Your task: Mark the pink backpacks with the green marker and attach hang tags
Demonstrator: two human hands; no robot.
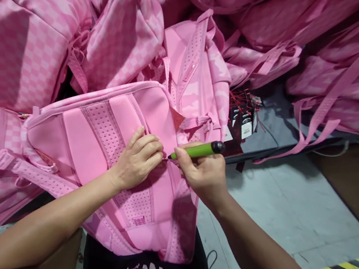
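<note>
A pink backpack [84, 141] lies with its padded, perforated back panel facing up, its lower end over my lap. My left hand [138, 158] rests on the panel right of its middle, fingers pressed together at a seam; whether they pinch any fabric is hidden. In my right hand [201, 165] is a green tool with a black end [203, 150], held level like a pen. Its thin tip points left and meets the seam beside my left fingertips.
Pink checkered and camouflage bags [124, 33] are heaped along the back and both sides. Black and white tags with red strings [245, 123] lie on the dark table [274, 125] at right. Yellow and black tape [353, 265] marks the floor.
</note>
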